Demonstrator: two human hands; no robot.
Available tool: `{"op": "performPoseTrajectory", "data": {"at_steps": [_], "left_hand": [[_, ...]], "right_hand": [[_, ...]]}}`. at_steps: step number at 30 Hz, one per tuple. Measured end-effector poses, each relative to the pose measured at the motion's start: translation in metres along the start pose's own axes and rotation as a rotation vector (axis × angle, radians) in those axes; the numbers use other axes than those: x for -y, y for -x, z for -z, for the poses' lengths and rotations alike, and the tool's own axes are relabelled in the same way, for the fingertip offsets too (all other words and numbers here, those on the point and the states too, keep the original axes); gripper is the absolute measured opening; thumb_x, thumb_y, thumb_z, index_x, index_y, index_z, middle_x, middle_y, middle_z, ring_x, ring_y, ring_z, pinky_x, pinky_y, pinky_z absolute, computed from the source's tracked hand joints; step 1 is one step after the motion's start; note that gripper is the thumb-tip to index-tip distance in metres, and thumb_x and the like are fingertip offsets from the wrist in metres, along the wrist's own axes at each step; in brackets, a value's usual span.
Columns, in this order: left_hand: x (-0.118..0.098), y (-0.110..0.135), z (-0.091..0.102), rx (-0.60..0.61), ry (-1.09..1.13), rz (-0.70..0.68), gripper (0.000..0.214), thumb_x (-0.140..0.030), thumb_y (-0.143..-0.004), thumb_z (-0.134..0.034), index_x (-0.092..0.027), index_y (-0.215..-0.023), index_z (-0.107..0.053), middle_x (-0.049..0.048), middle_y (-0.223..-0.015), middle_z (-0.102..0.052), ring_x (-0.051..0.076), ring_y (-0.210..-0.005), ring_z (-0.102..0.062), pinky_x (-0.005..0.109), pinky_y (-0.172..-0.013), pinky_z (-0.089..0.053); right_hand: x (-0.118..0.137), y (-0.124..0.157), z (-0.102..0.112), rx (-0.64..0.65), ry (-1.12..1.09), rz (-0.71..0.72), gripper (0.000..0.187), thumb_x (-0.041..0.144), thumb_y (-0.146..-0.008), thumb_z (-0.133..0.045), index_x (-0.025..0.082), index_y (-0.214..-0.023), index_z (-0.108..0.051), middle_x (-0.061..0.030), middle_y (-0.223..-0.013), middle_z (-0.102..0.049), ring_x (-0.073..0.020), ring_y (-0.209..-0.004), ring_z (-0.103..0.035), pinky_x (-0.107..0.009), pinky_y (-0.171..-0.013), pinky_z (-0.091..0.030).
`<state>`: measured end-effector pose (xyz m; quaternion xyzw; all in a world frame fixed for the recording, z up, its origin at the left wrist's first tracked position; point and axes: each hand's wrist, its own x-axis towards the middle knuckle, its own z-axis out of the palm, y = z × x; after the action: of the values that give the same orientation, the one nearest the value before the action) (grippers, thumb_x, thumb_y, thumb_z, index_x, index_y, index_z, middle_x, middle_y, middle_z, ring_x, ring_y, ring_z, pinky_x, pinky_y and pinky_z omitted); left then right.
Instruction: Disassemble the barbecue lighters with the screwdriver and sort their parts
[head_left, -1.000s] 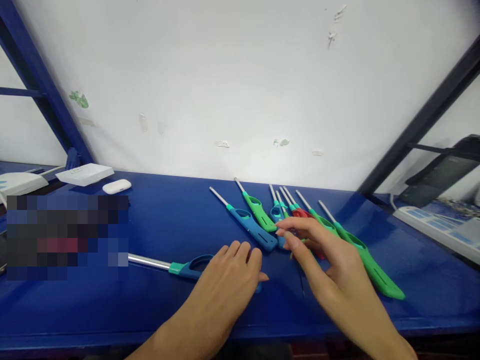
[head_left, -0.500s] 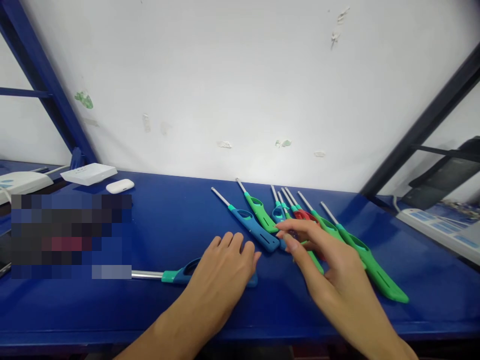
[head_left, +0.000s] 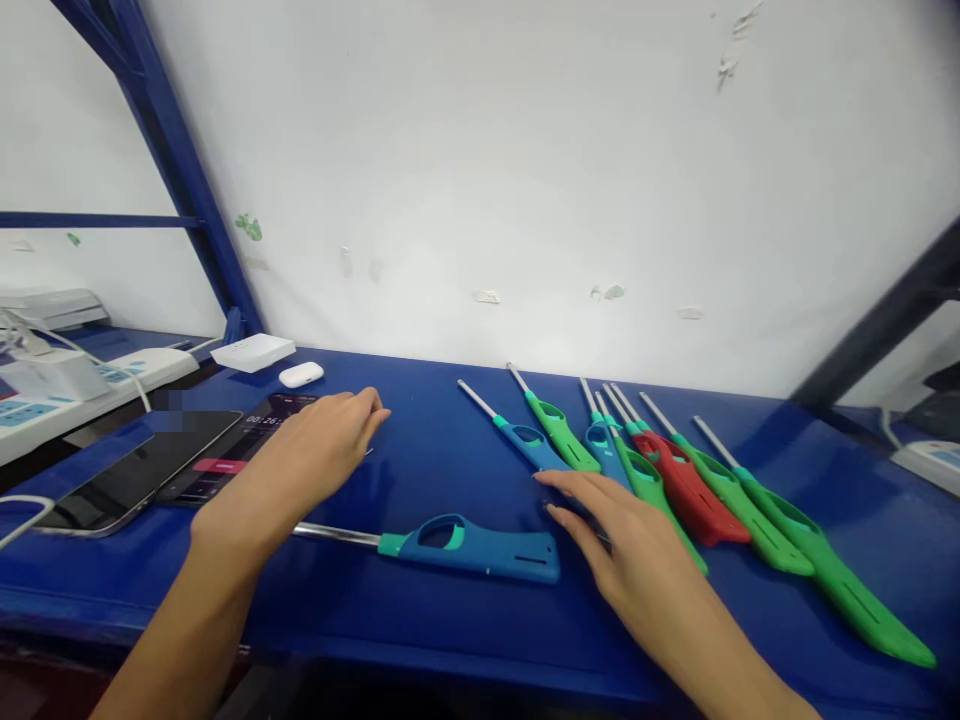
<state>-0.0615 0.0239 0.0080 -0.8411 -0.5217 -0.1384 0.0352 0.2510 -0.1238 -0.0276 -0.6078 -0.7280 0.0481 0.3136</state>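
Observation:
My left hand [head_left: 326,445] is raised over the left part of the table, fingers curled and closed. Whatever may be in it is hidden; a tiny thin light sliver shows just beneath it. Below lies a blue gas lighter [head_left: 480,550], its metal tube pointing left. My right hand [head_left: 630,520] reaches over the handle of another blue lighter [head_left: 529,440], thumb and forefinger apart; whether they touch the handle I cannot tell. To the right, lighters lie side by side: a small blue one [head_left: 600,440], a red one [head_left: 694,490] and several green ones [head_left: 832,570].
Two phones, one dark [head_left: 142,470] and one with a lit timer [head_left: 217,465], lie at left. Behind them are a white earbud case [head_left: 301,375], a white box [head_left: 253,352] and a power strip [head_left: 161,370]. A white wall [head_left: 450,180] rises behind the blue table [head_left: 420,640].
My left hand has moved left and up, off the blue lighter in front, which now shows whole. My right hand is lower, over the other blue lighter's handle. The view has turned left.

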Motion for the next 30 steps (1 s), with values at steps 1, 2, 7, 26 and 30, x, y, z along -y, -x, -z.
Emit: {"op": "performPoseTrajectory", "data": {"at_steps": [1, 2, 7, 26, 30], "left_hand": [[-0.001, 0.001, 0.003, -0.001, 0.013, 0.015, 0.031, -0.04, -0.109, -0.038, -0.021, -0.101, -0.062, 0.0082, -0.089, -0.072, 0.027, -0.078, -0.067, 0.036, -0.069, -0.042], [-0.003, 0.002, 0.007, -0.003, 0.028, 0.027, 0.032, -0.038, -0.109, -0.036, -0.021, -0.104, -0.063, 0.0091, -0.092, -0.073, 0.027, -0.081, -0.068, 0.035, -0.071, -0.043], [-0.021, 0.006, 0.021, 0.05, 0.151, -0.006, 0.037, -0.039, -0.111, -0.034, -0.021, -0.11, -0.068, 0.0083, -0.099, -0.075, 0.027, -0.091, -0.07, 0.035, -0.08, -0.048], [-0.096, 0.033, 0.014, 0.278, 0.263, -0.367, 0.022, -0.022, -0.096, -0.076, -0.025, -0.116, -0.068, 0.0021, -0.111, -0.071, 0.026, -0.102, -0.071, 0.035, -0.084, -0.051], [-0.097, 0.032, 0.02, 0.182, 0.245, -0.381, 0.028, -0.025, -0.102, -0.068, -0.026, -0.131, -0.065, 0.0034, -0.118, -0.071, 0.027, -0.107, -0.07, 0.038, -0.088, -0.051]], "right_hand": [[0.001, 0.0, -0.001, -0.008, 0.008, 0.003, 0.03, 0.029, -0.109, -0.048, 0.031, -0.134, -0.065, -0.0052, -0.132, -0.073, -0.0257, -0.121, -0.07, -0.048, -0.105, -0.055], [0.002, 0.001, -0.002, -0.012, 0.013, 0.007, 0.029, 0.031, -0.11, -0.047, 0.031, -0.133, -0.065, -0.0057, -0.13, -0.073, -0.0266, -0.122, -0.068, -0.051, -0.106, -0.054], [0.015, 0.012, -0.003, 0.096, 0.043, 0.081, 0.035, 0.05, -0.102, -0.063, 0.037, -0.135, -0.063, -0.0031, -0.131, -0.071, -0.0284, -0.129, -0.063, -0.054, -0.109, -0.052], [-0.006, 0.01, 0.006, -0.031, 0.189, 0.209, 0.024, 0.044, -0.101, -0.066, 0.033, -0.122, -0.065, -0.0023, -0.114, -0.074, -0.0283, -0.106, -0.068, -0.051, -0.093, -0.054], [-0.002, 0.007, 0.01, -0.125, 0.171, 0.195, 0.023, 0.046, -0.102, -0.066, 0.034, -0.122, -0.064, -0.0024, -0.114, -0.074, -0.0274, -0.106, -0.069, -0.048, -0.092, -0.054]]}}
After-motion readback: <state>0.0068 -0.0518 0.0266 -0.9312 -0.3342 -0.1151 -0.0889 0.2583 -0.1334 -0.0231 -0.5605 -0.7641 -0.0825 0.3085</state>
